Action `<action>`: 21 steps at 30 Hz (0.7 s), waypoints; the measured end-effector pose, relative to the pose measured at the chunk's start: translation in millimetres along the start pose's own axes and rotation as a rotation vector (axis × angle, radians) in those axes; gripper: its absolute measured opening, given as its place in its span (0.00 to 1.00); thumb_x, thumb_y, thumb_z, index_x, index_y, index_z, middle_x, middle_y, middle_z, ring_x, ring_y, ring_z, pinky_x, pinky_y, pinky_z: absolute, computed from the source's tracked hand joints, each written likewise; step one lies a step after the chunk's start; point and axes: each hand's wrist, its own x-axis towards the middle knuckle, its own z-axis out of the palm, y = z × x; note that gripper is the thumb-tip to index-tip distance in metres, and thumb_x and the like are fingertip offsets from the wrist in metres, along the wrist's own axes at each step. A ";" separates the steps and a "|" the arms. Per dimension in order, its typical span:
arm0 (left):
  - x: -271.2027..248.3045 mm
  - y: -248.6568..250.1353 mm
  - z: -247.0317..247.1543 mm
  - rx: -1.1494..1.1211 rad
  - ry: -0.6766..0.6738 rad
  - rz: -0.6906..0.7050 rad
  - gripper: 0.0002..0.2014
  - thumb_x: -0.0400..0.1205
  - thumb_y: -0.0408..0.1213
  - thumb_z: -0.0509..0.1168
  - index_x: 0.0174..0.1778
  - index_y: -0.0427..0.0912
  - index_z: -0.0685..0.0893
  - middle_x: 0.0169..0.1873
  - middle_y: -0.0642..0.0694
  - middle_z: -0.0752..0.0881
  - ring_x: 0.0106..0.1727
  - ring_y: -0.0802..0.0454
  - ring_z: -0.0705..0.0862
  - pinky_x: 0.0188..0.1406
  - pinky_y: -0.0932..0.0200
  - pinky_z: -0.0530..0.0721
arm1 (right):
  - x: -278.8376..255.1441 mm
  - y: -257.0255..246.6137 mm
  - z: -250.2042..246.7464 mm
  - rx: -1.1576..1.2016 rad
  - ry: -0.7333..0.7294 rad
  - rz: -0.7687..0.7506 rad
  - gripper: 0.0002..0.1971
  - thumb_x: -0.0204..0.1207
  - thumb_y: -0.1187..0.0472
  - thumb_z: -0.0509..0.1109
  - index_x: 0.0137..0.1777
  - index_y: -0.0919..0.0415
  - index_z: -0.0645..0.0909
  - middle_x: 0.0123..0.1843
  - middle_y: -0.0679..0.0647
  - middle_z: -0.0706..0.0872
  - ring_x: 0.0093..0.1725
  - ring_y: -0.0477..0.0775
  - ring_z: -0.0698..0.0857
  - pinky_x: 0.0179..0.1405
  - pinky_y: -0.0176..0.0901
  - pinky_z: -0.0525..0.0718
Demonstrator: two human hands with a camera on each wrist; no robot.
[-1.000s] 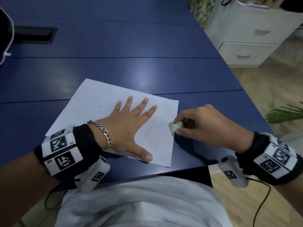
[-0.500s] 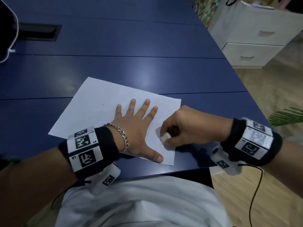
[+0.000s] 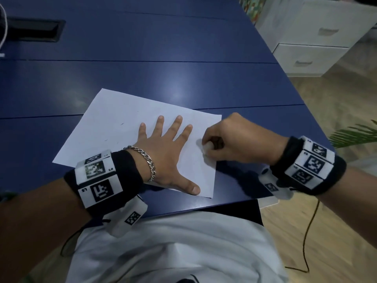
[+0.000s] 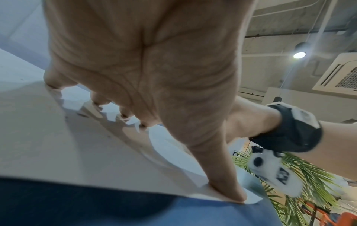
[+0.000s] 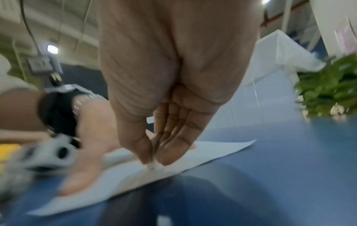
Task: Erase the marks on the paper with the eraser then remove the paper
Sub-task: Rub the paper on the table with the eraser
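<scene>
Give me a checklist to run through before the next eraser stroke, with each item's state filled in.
1. Left hand flat on the paper, fingers spread: ok.
2. Eraser pinched in the right hand: ok.
3. Eraser tip touching the paper: ok, seen in the right wrist view.
4. Paper lying fully on the blue table: ok.
5. All marks erased: not ok, faint marks remain left of the left hand.
6. Mark under the eraser gone: cannot tell.

Premises present as an office. Evidence: a long blue counter with a recessed cable port, a white drawer cabinet alongside, wood-look flooring, a ceiling cassette air-conditioner, exposed ceiling conduit, and a potted palm.
</scene>
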 end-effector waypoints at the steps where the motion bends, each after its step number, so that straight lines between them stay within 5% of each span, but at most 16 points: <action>1: 0.0 0.0 -0.3 0.002 -0.002 -0.001 0.79 0.49 0.93 0.57 0.87 0.58 0.25 0.86 0.51 0.22 0.87 0.33 0.25 0.83 0.19 0.39 | -0.8 -1.5 2.8 -0.003 0.003 -0.010 0.06 0.79 0.56 0.72 0.48 0.52 0.92 0.36 0.44 0.91 0.34 0.47 0.86 0.40 0.46 0.87; 5: -0.8 0.4 -0.9 -0.002 -0.006 -0.003 0.79 0.48 0.94 0.57 0.87 0.58 0.24 0.86 0.51 0.22 0.87 0.33 0.25 0.82 0.19 0.40 | -12.2 -25.8 12.9 0.041 -0.164 -0.090 0.05 0.77 0.57 0.72 0.43 0.53 0.89 0.33 0.48 0.88 0.31 0.51 0.82 0.34 0.45 0.83; 12: -8.1 -5.2 -1.4 -0.013 0.006 0.036 0.82 0.49 0.92 0.61 0.85 0.54 0.20 0.88 0.55 0.26 0.89 0.37 0.27 0.84 0.22 0.38 | 10.1 16.4 -2.9 0.094 -0.033 0.050 0.08 0.78 0.50 0.78 0.55 0.46 0.94 0.39 0.37 0.92 0.40 0.38 0.88 0.40 0.22 0.79; 17: -29.0 -21.3 -1.3 0.034 -0.047 0.112 0.84 0.48 0.89 0.68 0.79 0.57 0.13 0.82 0.55 0.16 0.82 0.37 0.16 0.80 0.22 0.26 | -7.1 8.0 -1.1 0.179 -0.131 0.068 0.09 0.76 0.47 0.81 0.55 0.44 0.92 0.40 0.39 0.92 0.42 0.39 0.89 0.42 0.29 0.84; 21: -37.5 -40.0 -4.1 -0.002 -0.051 -0.031 0.78 0.53 0.91 0.63 0.83 0.59 0.18 0.84 0.48 0.18 0.83 0.39 0.16 0.81 0.24 0.28 | -7.7 11.3 -3.1 0.190 -0.023 0.075 0.10 0.78 0.49 0.81 0.58 0.44 0.92 0.38 0.40 0.90 0.41 0.41 0.89 0.42 0.36 0.86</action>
